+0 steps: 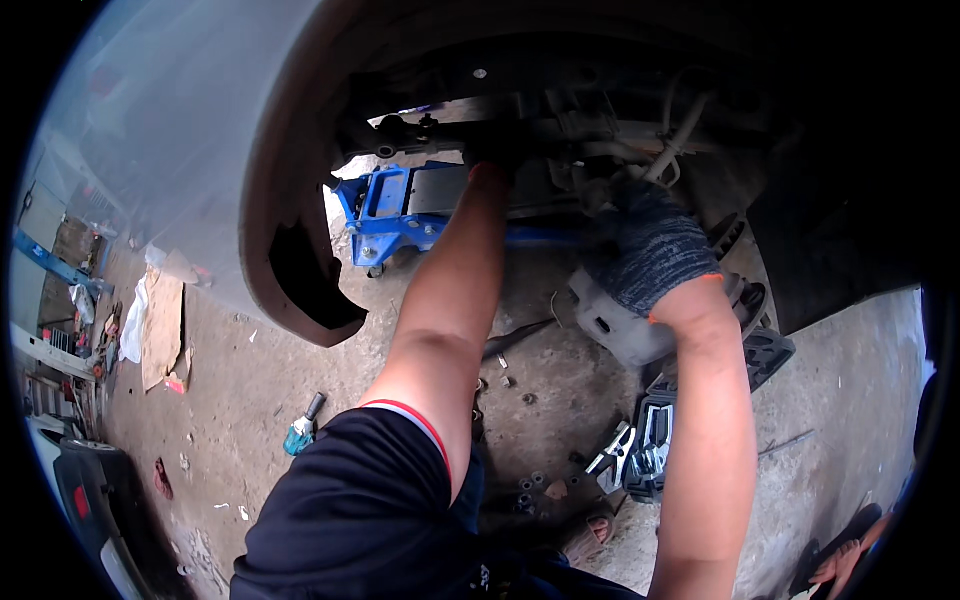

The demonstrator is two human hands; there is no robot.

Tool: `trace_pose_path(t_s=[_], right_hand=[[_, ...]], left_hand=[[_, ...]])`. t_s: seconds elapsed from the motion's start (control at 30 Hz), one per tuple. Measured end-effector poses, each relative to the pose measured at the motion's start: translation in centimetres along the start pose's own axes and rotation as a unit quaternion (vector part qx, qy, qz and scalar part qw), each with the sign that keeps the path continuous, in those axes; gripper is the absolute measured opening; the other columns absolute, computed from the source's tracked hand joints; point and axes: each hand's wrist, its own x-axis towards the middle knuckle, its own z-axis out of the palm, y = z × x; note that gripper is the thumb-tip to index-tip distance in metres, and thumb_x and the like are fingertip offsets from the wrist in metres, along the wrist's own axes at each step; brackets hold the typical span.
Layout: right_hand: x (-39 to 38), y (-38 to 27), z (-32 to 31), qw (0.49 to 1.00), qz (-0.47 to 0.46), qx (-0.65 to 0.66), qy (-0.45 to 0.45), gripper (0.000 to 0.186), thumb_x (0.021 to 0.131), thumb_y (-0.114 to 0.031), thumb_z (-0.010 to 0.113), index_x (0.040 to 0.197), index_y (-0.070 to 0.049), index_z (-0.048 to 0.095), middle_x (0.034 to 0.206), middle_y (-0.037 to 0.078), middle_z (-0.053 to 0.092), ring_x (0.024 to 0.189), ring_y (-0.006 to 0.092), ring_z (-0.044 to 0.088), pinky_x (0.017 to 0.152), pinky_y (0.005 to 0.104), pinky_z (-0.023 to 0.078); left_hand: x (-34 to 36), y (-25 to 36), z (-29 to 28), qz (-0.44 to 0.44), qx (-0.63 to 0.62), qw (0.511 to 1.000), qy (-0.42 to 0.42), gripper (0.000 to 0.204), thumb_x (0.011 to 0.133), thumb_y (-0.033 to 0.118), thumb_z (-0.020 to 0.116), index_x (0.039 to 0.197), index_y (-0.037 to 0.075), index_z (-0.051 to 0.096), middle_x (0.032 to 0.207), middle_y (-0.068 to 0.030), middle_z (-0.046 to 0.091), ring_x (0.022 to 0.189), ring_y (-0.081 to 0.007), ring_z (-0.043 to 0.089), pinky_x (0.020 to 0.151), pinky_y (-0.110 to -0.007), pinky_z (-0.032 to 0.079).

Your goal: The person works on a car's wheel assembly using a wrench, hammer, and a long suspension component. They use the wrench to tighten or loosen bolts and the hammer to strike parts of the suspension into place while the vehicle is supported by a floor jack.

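Note:
My left hand (492,155) reaches up into the dark underside of a vehicle (560,75), inside the wheel arch (262,230), its fingers hidden in shadow. My right hand (645,240), in a grey-blue knit glove, is raised among metal parts beside some pale hoses (680,135); its fingertips are dark and blurred, so what it holds, if anything, is unclear. Behind my arms sits a blue floor jack (385,205). A grey metal part (625,330) lies below my right hand.
A teal power tool (300,435), cardboard (162,330), an open tool case (650,450) and scattered sockets (525,500) lie on the concrete floor (230,380). A loose bumper (90,490) is at far left. Another person's foot (835,560) shows at bottom right.

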Motion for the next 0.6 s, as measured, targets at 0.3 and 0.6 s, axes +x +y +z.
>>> trace_pose_path(t_s=[0.3, 0.6], right_hand=[[-0.1, 0.0, -0.1, 0.997, 0.05, -0.035, -0.04, 0.023, 0.079, -0.028, 0.066, 0.096, -0.013, 0.072, 0.127, 0.019, 0.057, 0.12, 0.0343, 0.051, 0.103, 0.0416, 0.041], [-0.6, 0.8, 0.0, 0.999, 0.01, -0.044, -0.007, 0.025, 0.079, -0.029, 0.064, 0.095, -0.012, 0.072, 0.11, 0.014, 0.063, 0.104, 0.0305, 0.059, 0.091, 0.0416, 0.047]], left_hand=[[-2.9, 2.6, 0.4, 0.196, 0.211, 0.958, -0.009, 0.031, 0.094, 0.034, 0.056, 0.115, 0.013, 0.062, 0.112, -0.0126, 0.063, 0.105, -0.0274, 0.058, 0.091, -0.039, 0.047], [-7.7, 7.0, 1.5, 0.003, -0.139, 0.989, 0.041, 0.034, 0.09, 0.036, 0.062, 0.108, 0.008, 0.063, 0.103, -0.0132, 0.066, 0.095, -0.0278, 0.063, 0.083, -0.037, 0.051]])
